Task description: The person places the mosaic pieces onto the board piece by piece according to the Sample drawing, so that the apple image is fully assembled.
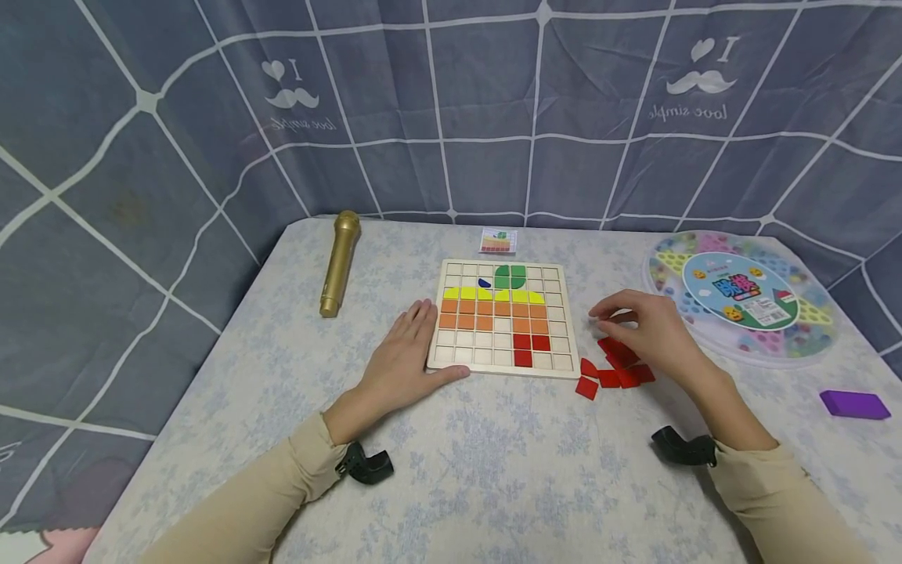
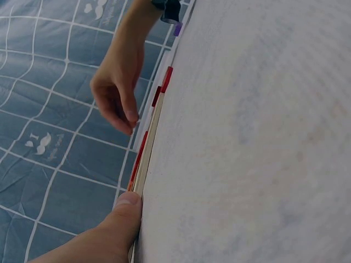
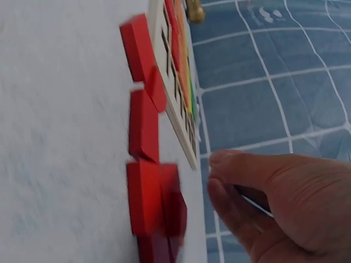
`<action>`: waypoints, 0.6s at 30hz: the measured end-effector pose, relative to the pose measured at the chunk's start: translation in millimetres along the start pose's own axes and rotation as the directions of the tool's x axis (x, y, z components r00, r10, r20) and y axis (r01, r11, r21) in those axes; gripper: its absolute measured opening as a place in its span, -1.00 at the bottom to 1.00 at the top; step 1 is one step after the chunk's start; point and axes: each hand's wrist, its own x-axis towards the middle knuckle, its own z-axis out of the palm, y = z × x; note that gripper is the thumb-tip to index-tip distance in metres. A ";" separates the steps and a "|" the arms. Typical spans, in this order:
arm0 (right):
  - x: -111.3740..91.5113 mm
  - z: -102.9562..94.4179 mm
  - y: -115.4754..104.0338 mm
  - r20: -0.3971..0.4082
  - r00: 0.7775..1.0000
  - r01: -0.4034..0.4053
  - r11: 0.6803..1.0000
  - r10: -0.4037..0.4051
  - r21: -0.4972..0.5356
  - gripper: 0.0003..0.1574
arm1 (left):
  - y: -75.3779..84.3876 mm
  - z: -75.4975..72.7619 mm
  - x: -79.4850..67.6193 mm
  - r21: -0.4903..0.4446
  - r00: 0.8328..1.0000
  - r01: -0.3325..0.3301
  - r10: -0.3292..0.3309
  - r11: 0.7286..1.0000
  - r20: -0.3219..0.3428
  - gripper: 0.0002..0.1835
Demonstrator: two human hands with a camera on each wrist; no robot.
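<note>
I have the right grip (image 1: 651, 333) over the loose red pieces (image 1: 609, 379) and the left grip (image 1: 400, 354) laid against the board (image 1: 465, 355).
On my feeds the right grip has thumb and forefinger close together; I cannot tell whether anything is pinched there. The left grip is released, fingers straight along the board's left edge, thumb at its near edge. The red pieces lie on the worktop (image 1: 493, 454) by the board's near right corner, some overlapping. On the board I see green pieces (image 1: 517, 276), a blue piece (image 1: 484, 283), a yellow row (image 1: 486, 296), two orange rows (image 1: 467, 308), the nearer with one gap, and three red squares (image 1: 522, 342). Beyond it lies a card (image 1: 498, 242); left, a gold mic (image 1: 340, 265); right, a round case (image 1: 740, 294) and a purple block (image 1: 855, 405).
</note>
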 end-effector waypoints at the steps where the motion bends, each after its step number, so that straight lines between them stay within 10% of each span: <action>1: -1.9 -3.6 2.3 0.009 1.000 -0.014 1.000 0.014 -0.009 -0.74 | 0.1 0.1 0.1 -0.002 1.000 0.001 -0.001 1.000 0.002 0.28; 18: -11.6 -18.9 24.3 0.153 0.986 -0.061 0.996 0.069 -0.058 -0.73 | -2.3 1.9 1.4 0.000 1.000 0.014 -0.014 1.000 0.007 0.28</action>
